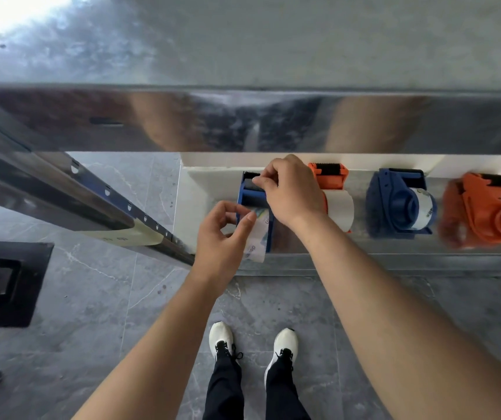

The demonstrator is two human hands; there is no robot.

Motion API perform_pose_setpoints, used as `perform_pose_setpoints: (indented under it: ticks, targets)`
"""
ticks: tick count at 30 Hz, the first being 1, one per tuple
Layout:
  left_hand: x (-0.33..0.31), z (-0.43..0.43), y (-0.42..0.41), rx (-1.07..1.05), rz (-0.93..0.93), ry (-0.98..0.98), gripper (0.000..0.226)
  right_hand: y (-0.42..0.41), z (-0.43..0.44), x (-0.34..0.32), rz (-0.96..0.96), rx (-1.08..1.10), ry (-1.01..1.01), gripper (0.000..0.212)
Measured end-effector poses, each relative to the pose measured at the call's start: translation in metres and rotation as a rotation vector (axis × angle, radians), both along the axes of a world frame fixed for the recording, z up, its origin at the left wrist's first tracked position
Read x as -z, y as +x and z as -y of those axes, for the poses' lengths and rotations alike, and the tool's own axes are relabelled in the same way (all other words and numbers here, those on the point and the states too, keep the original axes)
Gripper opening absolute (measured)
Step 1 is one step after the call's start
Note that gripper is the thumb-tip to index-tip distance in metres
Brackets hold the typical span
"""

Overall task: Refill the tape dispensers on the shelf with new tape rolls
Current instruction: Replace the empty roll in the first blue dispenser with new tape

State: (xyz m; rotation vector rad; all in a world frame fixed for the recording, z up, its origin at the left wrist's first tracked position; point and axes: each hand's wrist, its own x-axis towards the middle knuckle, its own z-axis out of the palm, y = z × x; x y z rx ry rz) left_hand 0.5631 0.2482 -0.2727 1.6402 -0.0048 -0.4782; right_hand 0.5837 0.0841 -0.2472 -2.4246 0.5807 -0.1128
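Note:
Several tape dispensers stand in a row on a metal shelf [364, 262]. At the left is a blue dispenser [250, 197] with a clear tape roll [258, 234] in it. My left hand [222, 237] touches the roll and the dispenser's left side with thumb and fingers. My right hand [291, 192] reaches over the dispenser, its fingertips pinched at the cutter end; a tape end between them cannot be made out. To the right stand an orange dispenser [331, 174] with a roll, a blue dispenser [398, 201] with a roll, and another orange dispenser [486, 207].
A shiny upper shelf [243, 119] overhangs the row. A metal rail [106, 195] with holes slants down at the left. On the grey tiled floor lies a black square base [6, 283]. My white shoes [252, 344] stand below the shelf edge.

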Motion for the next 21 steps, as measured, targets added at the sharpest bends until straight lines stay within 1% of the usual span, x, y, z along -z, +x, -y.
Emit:
perform_pose_setpoints:
  ticks: [2, 4, 7, 10, 11, 13, 14, 16, 21]
  targets:
    - [-0.003, -0.004, -0.001, 0.026, -0.032, -0.032, 0.019, -0.001, -0.003, 0.002, 0.049, 0.041, -0.026, 0.016]
    - [-0.005, -0.009, 0.0, 0.09, -0.052, -0.062, 0.026, 0.001, -0.004, 0.003, 0.08, 0.087, -0.042, 0.016]
    - [-0.006, -0.012, 0.003, 0.109, -0.044, -0.017, 0.024, 0.006, -0.007, 0.002, 0.097, 0.124, -0.022, 0.017]
    - [-0.006, -0.007, 0.001, 0.061, -0.041, 0.025, 0.009, 0.009, -0.01, 0.004, 0.097, 0.113, 0.041, 0.016]
    - [-0.007, -0.005, 0.001, 0.041, -0.028, 0.038, 0.008, 0.009, -0.011, 0.004, 0.094, 0.106, 0.061, 0.016]
    - [-0.004, -0.004, 0.002, 0.025, -0.007, 0.074, 0.014, 0.01, -0.011, 0.005, 0.088, 0.099, 0.08, 0.015]
    - [-0.003, -0.003, 0.002, 0.023, 0.005, 0.076, 0.011, 0.01, -0.011, 0.005, 0.083, 0.098, 0.081, 0.015]
    - [-0.002, -0.004, 0.0, 0.039, 0.019, 0.056, 0.004, 0.01, -0.01, 0.005, 0.074, 0.088, 0.07, 0.015]
    - [-0.002, -0.011, -0.005, 0.082, -0.009, -0.006, 0.012, 0.01, -0.008, 0.005, 0.053, 0.084, -0.046, 0.018]
